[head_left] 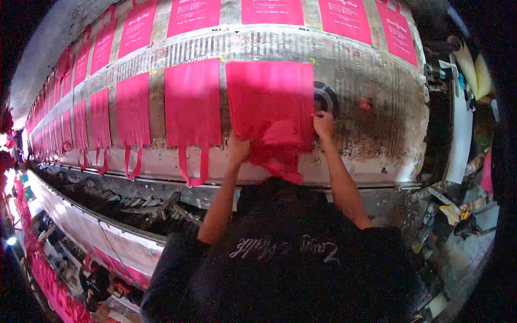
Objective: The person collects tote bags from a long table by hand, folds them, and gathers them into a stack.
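Observation:
A pink bag (272, 97), or a stack of them, lies on the long work table (371, 126) in front of my body, its lower part bunched near my shirt. My left hand (239, 148) is at its lower left edge, the fingers partly hidden by the cloth. At the right edge my right hand (323, 124) pinches the cloth, fingers closed. A dark round object (326, 97), perhaps a tape roll, sits just beyond that edge. To the left lies a flat pink bag (193, 102) with its handles hanging toward me.
Rows of pink bags run left along the table; the far row has white print (272, 11). A metal rail (377, 186) follows the near edge. Rolls and boards (460, 129) stand at right. At lower left are another long table (102, 220) and a person (97, 282).

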`<state>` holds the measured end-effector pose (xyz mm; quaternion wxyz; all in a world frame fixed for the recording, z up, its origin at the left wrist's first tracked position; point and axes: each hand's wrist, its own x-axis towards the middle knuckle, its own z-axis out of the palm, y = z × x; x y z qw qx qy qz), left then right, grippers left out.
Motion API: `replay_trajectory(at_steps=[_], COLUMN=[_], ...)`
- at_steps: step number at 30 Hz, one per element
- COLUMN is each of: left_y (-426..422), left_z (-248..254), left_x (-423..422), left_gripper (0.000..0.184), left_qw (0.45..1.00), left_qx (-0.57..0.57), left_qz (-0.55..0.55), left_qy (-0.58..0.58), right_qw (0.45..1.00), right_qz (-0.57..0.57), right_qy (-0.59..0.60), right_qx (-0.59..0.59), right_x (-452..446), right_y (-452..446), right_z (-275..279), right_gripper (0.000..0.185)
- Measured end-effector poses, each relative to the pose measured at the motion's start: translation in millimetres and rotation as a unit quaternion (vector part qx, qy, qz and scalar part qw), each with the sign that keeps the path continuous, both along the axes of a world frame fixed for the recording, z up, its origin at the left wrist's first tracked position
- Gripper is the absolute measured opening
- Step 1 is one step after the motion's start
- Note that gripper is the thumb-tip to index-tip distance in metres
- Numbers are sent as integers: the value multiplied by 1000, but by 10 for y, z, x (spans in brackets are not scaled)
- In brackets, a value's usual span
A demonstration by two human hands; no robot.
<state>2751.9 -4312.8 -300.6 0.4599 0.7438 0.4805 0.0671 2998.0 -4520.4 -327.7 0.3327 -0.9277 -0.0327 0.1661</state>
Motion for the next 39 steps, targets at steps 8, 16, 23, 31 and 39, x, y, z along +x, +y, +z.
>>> replay_trajectory(at_steps=[8,16,23,31,39], left_y=[164,293,294,451,828], left_z=[-173,350,213,-104,-793], left_x=[-234,66,81,52,-277], left_gripper=[52,48,48,56,45], left_qw=[968,979,986,956,949], left_qx=[-210,-184,-163,-263,-305], left_qz=[11,0,12,26,-82], left_qy=[-139,-84,-37,-127,-10], right_qw=[989,992,989,989,939], right_qz=[-55,0,-42,-38,222], right_qy=[78,36,33,46,-249], right_qx=[-117,-122,-134,-138,-79], right_x=[33,137,133,61,22], right_y=[258,273,279,344,176], right_z=[326,206,223,236,229], right_gripper=[33,32,28,24,23])
